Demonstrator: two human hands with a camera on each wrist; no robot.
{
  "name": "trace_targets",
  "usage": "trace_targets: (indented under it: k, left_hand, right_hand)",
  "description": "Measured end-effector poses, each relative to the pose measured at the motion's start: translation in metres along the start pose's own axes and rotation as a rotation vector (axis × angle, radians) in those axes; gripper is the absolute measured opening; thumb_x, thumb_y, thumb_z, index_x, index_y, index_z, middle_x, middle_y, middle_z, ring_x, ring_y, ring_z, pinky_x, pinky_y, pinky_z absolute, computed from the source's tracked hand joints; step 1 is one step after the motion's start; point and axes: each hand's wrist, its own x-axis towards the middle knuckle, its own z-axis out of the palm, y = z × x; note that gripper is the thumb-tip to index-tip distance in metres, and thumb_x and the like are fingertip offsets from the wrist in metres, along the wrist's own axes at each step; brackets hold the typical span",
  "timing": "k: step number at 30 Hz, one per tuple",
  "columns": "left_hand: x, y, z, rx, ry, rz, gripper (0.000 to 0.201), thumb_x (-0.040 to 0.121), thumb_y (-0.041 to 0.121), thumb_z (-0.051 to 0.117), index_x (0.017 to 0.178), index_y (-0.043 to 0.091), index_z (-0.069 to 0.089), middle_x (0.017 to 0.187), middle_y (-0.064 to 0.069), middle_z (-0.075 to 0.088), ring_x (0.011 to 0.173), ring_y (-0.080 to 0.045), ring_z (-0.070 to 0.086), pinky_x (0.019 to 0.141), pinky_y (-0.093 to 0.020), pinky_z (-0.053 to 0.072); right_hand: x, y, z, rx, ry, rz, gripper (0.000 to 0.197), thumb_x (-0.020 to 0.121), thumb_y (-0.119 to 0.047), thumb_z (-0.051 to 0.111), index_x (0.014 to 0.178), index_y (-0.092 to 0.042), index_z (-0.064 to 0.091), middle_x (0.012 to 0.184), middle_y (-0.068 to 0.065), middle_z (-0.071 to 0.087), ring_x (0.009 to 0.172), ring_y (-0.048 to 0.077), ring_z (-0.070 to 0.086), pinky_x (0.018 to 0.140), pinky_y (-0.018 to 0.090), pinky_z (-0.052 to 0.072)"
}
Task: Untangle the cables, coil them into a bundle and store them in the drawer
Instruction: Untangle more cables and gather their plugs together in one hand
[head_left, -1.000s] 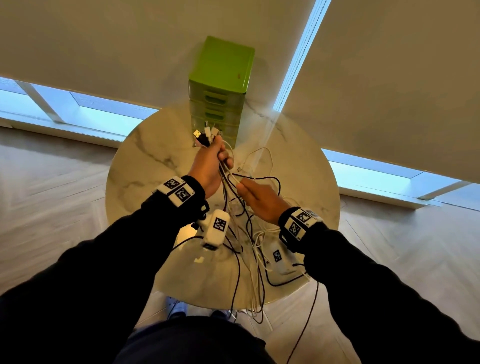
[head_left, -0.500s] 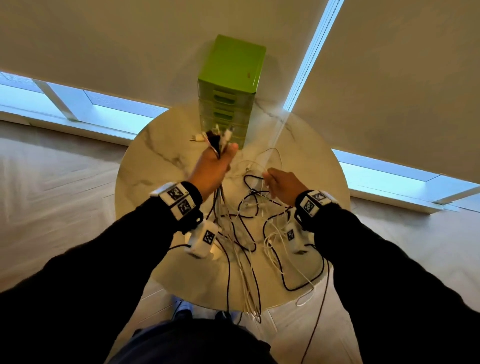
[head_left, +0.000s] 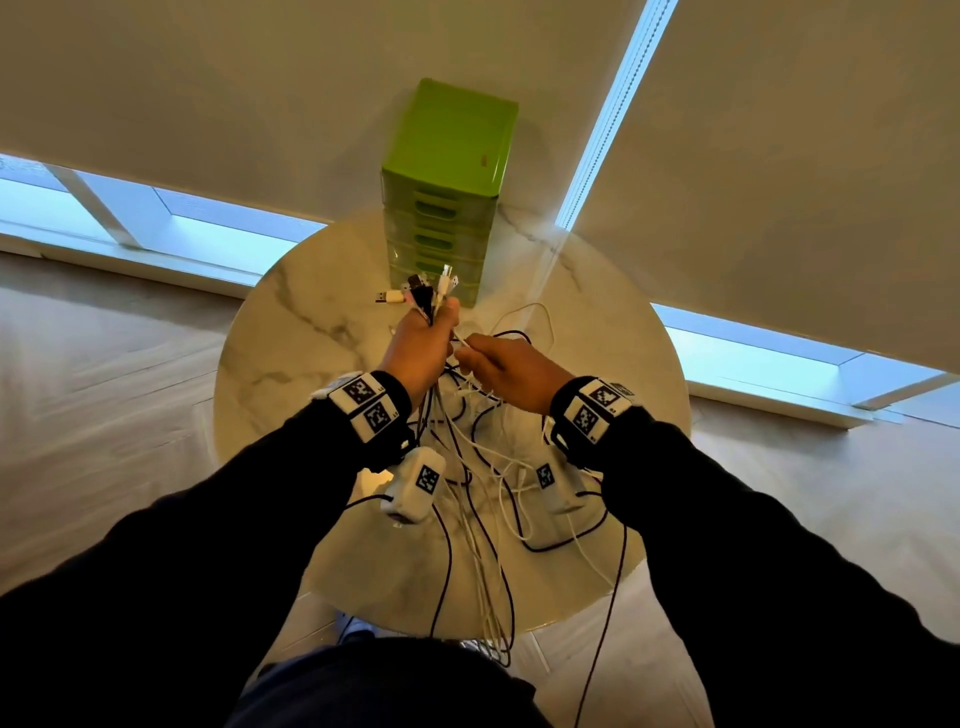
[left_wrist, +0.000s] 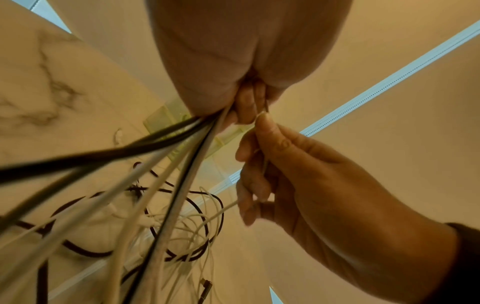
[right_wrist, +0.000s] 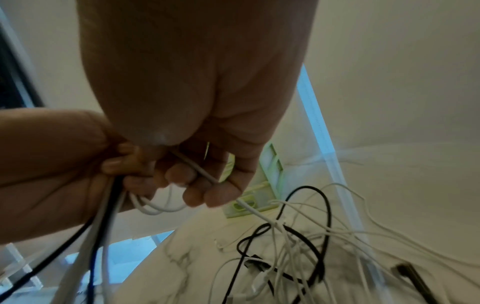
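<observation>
My left hand (head_left: 423, 345) is raised over the round marble table (head_left: 291, 332) and grips a bundle of black and white cables (left_wrist: 166, 160), their plugs (head_left: 428, 291) sticking up above the fist. The strands hang down past the table's near edge. Right beside it, my right hand (head_left: 506, 364) curls its fingers (right_wrist: 200, 191) round a thin white cable (right_wrist: 249, 207) that runs down into the tangle of cables (right_wrist: 291, 246) lying on the table. A green drawer unit (head_left: 447, 187) stands at the table's far edge, all drawers closed.
A single white plug (head_left: 388, 297) lies on the table left of the drawer unit. Roller blinds cover the windows behind. Several cables (head_left: 493, 613) dangle over the near table edge toward the wooden floor.
My right hand has come up from the tangle to meet the left hand, bringing a thin white cable with it. The left hand keeps holding the raised bundle.
</observation>
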Motion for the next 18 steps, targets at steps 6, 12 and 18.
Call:
trace_targets:
  k: [6,12,18]
  left_hand:
    - [0.006,0.012,-0.018,-0.118,0.043,0.023,0.029,0.107,0.032,0.042,0.082,0.019,0.049,0.06,0.01,0.033,0.05,-0.007,0.029,0.051,-0.023,0.027]
    - [0.011,0.012,-0.047,-0.134,0.127,0.025,0.031,0.107,0.032,0.043,0.08,0.02,0.05,0.052,0.013,0.034,0.048,-0.006,0.03,0.053,-0.026,0.027]
    - [0.002,0.005,-0.055,0.016,0.118,0.085,0.031,0.101,0.047,0.047,0.079,0.025,0.055,0.06,0.009,0.042,0.06,-0.015,0.039,0.065,-0.035,0.035]
  right_hand:
    - [-0.024,0.063,0.009,-0.187,-0.316,0.217,0.032,0.107,-0.034,0.035,0.085,-0.019,0.051,0.089,0.008,0.058,0.082,0.025,0.053,0.078,0.037,0.041]
    - [-0.026,0.089,0.011,-0.192,-0.19,0.261,0.026,0.107,-0.026,0.038,0.089,-0.017,0.054,0.088,0.001,0.06,0.083,0.024,0.056,0.073,0.029,0.036]
    - [-0.002,0.073,-0.004,-0.158,0.067,0.197,0.033,0.106,-0.024,0.042,0.089,-0.007,0.064,0.077,0.004,0.067,0.064,0.015,0.06,0.067,0.028,0.042]
